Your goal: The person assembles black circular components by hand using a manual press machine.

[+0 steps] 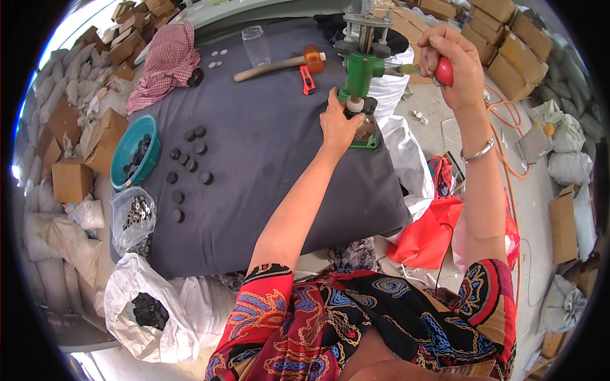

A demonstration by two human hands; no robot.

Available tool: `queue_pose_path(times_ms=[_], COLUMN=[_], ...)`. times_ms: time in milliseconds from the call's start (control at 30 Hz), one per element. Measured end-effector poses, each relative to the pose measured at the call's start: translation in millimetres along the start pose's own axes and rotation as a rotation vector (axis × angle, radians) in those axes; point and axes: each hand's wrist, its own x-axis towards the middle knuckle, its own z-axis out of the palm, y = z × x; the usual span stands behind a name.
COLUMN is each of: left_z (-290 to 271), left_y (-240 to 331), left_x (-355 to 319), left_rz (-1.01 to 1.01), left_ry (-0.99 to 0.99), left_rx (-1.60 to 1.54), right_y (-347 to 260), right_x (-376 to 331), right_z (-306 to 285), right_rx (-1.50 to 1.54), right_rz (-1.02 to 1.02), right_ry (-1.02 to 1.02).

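A green hand press [361, 76] stands at the far right corner of the cloth-covered table. My right hand [450, 63] is raised at its side, fingers closed around the red ball knob [444, 72] of the press lever. Under the press's pale ram [354, 103], my left hand [339, 124] reaches in with thumb and fingers closed about a dark round piece, mostly hidden by them. Several black round caps [183, 158] lie loose on the left half of the table. A mallet [279, 65] and a red utility knife [307, 80] rest left of the press.
At the table's left edge are a teal basin [152, 157] of black pieces and a clear bag [119, 233] of small metal parts. A clear jar [255, 46] and checked cloth [166, 60] sit farther back. White sacks [405, 160], an orange hose [512, 166] and cartons [518, 57] lie right.
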Motion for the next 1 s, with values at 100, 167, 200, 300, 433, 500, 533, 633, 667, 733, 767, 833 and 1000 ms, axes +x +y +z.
queue_pose_path(times_ms=[100,167,200,300,433,500,533,633,667,733,767,833,1000], left_z=[3,2,0,-13,-62,-101,-124,-191,-217,-270,-296,-336,-367], left_y=[-1,2,2,0,0,-1,-3,-11,-21,-42,-54,-74,-88], left_x=[0,0,0,-4,-25,-43,-54,-89,-101,-129,-142,-169,-196], left_rz=[-0.010,0.002,0.003,0.037,0.133,0.102,0.117,0.151,0.160,0.152,0.137,-0.040,-0.257], left_ry=[-0.003,-0.004,-0.001,0.009,0.014,0.054,0.082,0.236,0.335,0.504,0.576,0.637,0.571], left_rx=[0.015,0.075,0.075,0.015,0.113,0.207,0.215,0.301,0.439,0.691,0.799,0.937,1.006], right_y=[2,4,5,30,62,60,56,49,38,30,24,16,5], right_x=[-9,-21,-31,-85,-115,-114,-114,-108,-98,-67,-52,-26,-2], right_z=[1,4,8,20,30,29,26,11,7,1,-1,-4,-5], right_rx=[-0.027,-0.046,-0.126,-0.363,-0.618,-0.584,-0.599,-0.446,-0.397,-0.327,-0.318,-0.143,-0.081], right_rz=[-0.004,0.003,0.013,0.017,-0.363,-0.237,-0.185,0.002,0.081,0.040,0.036,0.055,0.072], right_ry=[0.011,0.030,0.076,0.142,-0.058,-0.052,-0.079,0.053,0.089,0.092,0.083,0.017,0.004])
